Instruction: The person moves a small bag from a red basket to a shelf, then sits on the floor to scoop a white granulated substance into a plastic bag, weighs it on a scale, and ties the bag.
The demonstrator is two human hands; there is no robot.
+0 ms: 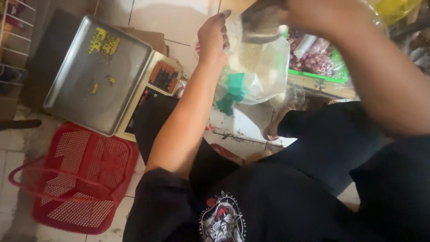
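My left hand grips the rim of a clear plastic bag, holding it open in front of me. Pale grain fills part of the bag, and a green patch shows through its lower left. My right hand is raised just above the bag's mouth, shut on a metal scoop that is tipped toward the opening. The scoop is blurred. I am seated on the floor, in a black shirt and dark trousers.
A weighing scale with a steel pan stands on the floor to the left, over a red plastic basket. A green crate of small red onions sits behind the bag. A wire rack is at far left.
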